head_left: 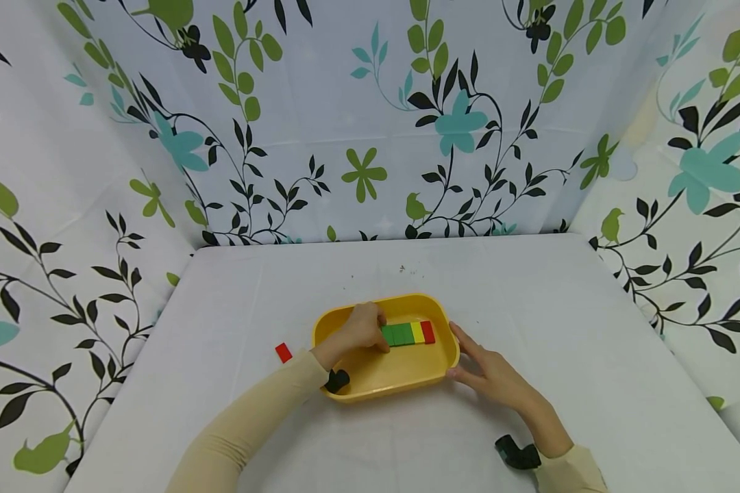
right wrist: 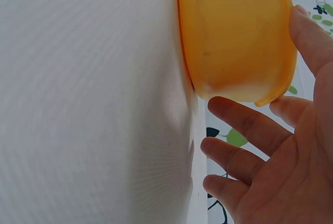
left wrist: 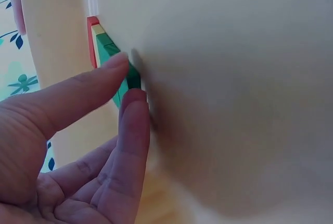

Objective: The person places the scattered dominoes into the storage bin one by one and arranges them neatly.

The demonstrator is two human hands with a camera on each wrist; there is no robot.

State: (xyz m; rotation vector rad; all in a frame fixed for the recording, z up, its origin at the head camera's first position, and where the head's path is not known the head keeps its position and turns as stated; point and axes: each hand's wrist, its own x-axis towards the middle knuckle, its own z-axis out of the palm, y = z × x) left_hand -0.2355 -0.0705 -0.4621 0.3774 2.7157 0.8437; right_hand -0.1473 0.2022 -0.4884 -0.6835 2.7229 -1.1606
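A yellow tray (head_left: 388, 378) rests on the white table, with a row of coloured blocks inside it. The row runs from green blocks (head_left: 398, 335) through a yellow block (head_left: 418, 332) to a red block (head_left: 428, 332) at the right. My left hand (head_left: 359, 330) reaches into the tray and pinches the green block (left wrist: 134, 81) at the row's left end between thumb and finger. At the tray's right end, my right hand (head_left: 496, 376) touches the rim with thumb and forefinger spread; its other fingers stand apart from the tray in the right wrist view.
Left of the tray, a loose red block (head_left: 284, 352) lies on the white table (head_left: 234, 329). A black wrist camera (head_left: 338, 381) on the left arm overhangs the tray's near-left corner. Patterned curtains (head_left: 308, 137) enclose the table's back and sides.
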